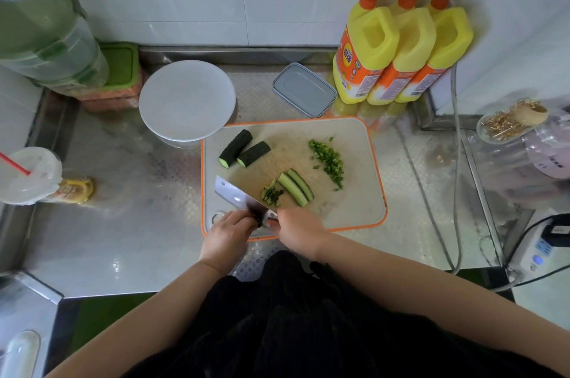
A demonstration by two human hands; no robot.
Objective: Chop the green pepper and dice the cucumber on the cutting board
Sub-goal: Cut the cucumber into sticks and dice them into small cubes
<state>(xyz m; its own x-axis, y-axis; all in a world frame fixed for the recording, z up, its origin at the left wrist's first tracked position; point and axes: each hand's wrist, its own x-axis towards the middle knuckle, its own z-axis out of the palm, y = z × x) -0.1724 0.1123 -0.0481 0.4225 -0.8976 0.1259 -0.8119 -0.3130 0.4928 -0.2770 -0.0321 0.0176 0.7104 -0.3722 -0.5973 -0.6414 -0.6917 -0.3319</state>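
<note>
Pinching a short cucumber strip (261, 221) at the board's near edge, the left hand (228, 231) sits just left of the cleaver (239, 197), whose handle the right hand (297, 228) grips; uncut strips (296, 187) lie just beyond, running near-right to far-left.

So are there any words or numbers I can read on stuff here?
None can be read clearly.
Yellow bottles: orange labels with a round logo and print, too blurred to read.
Small yellow jar by the cup: label too blurred.
Purple appliance: dark marking, too small to read.
</note>
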